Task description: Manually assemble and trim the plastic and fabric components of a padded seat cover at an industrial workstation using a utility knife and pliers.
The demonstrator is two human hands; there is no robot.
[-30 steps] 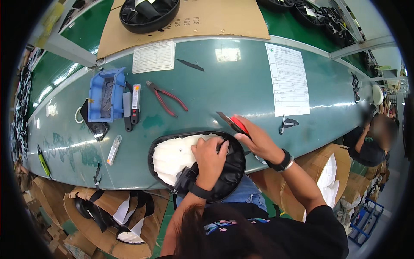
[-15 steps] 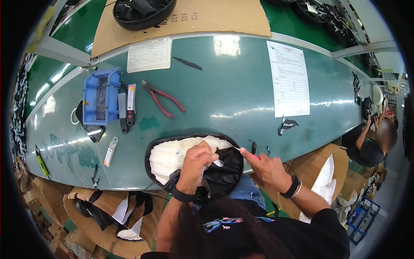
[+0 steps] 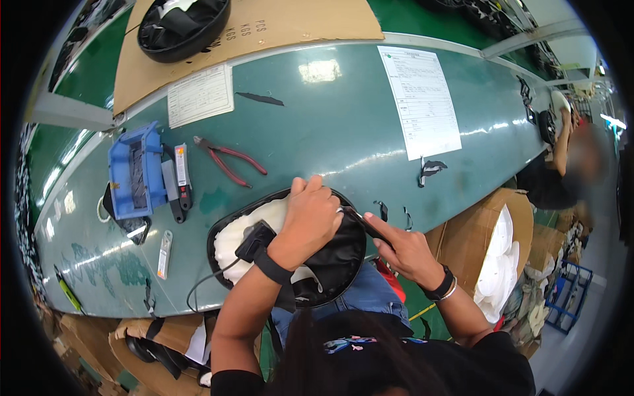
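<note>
On the bench in front of me lies an oval seat-like piece: a white padded pad point(image 3: 231, 239) partly wrapped by a glossy black cover point(image 3: 340, 257). My left hand point(image 3: 309, 221) is closed at the far edge of this piece and seems to grip the cover there, though its fingertips are partly hidden. From the right, my right hand point(image 3: 408, 252) grips a slim tool with a dark handle point(image 3: 378, 228). Its thin tip points at the cover's edge beside my left fingers. I cannot make out the exact kind of tool.
Red-handled cutting pliers point(image 3: 231, 162), a blue bin point(image 3: 119, 173) and utility knives point(image 3: 181, 175) lie to the left. Printed sheets point(image 3: 422, 105) and black scraps point(image 3: 429, 171) are on the green bench point(image 3: 317, 125). Cardboard boxes point(image 3: 462, 224) stand at the near edge; a co-worker sits far right.
My left hand has moved up to the far edge of the seat piece, covering more of the white pad. The right hand's tool has turned, its tip still by the cover's edge. The view has shifted.
</note>
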